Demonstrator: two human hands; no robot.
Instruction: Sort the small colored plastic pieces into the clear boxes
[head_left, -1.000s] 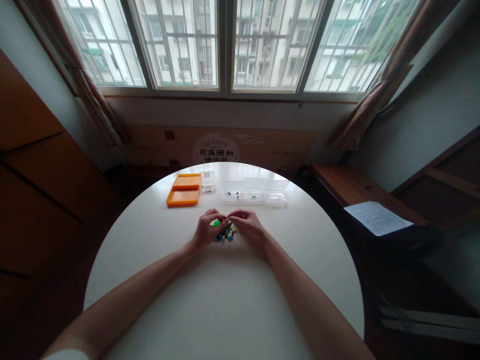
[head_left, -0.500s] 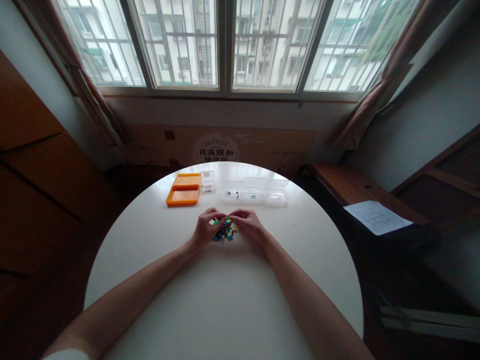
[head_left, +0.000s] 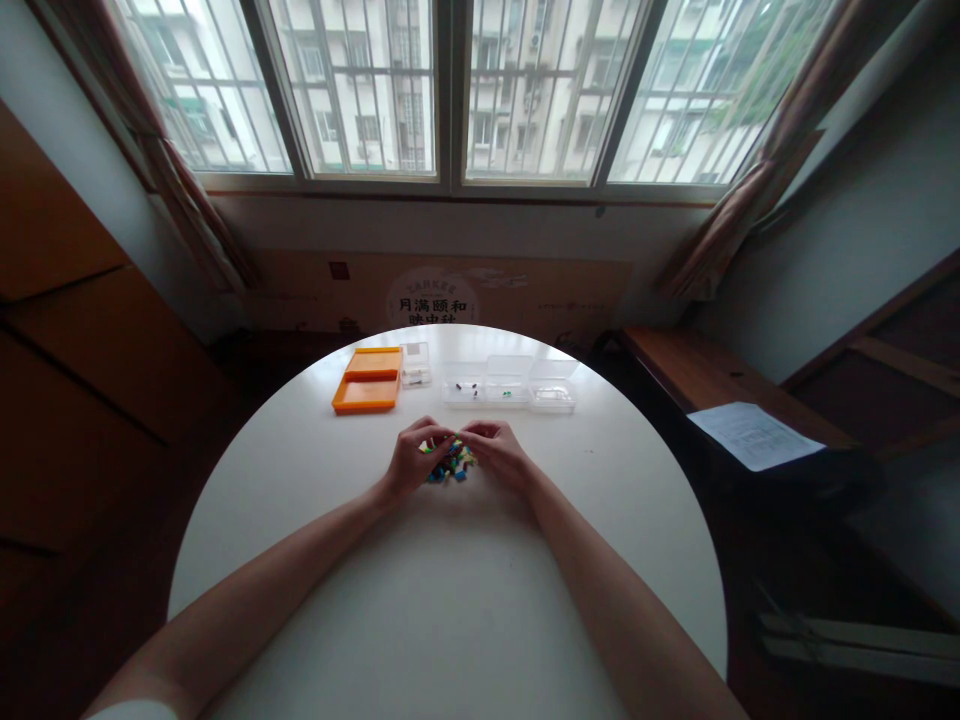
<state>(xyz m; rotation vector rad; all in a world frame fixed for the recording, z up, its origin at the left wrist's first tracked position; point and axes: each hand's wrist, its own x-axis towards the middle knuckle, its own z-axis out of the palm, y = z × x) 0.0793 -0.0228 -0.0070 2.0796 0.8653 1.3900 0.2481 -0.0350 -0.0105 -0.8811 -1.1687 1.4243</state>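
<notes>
A small heap of colourful building-block pieces [head_left: 451, 468], blue, green, yellow and dark, lies on the white round table [head_left: 465, 600]. Over the heap's left side is my left hand [head_left: 415, 450], thumb and fingers closed in a pinch. From the right, my right hand [head_left: 496, 447] meets it, also pinching. A tiny green piece [head_left: 456, 434] shows where the fingertips come together; its exact shape is too small to make out. My fingers hide part of the heap.
Behind the hands stand an open orange case [head_left: 367, 393], a small clear box [head_left: 415, 365] and open clear boxes [head_left: 506, 393] holding a few small dark and green bits. A paper sheet [head_left: 756, 435] lies on a wooden bench [head_left: 712, 375] at the right.
Both hands stay almost in place above the heap. Less of the green piece shows between the fingertips than before.
</notes>
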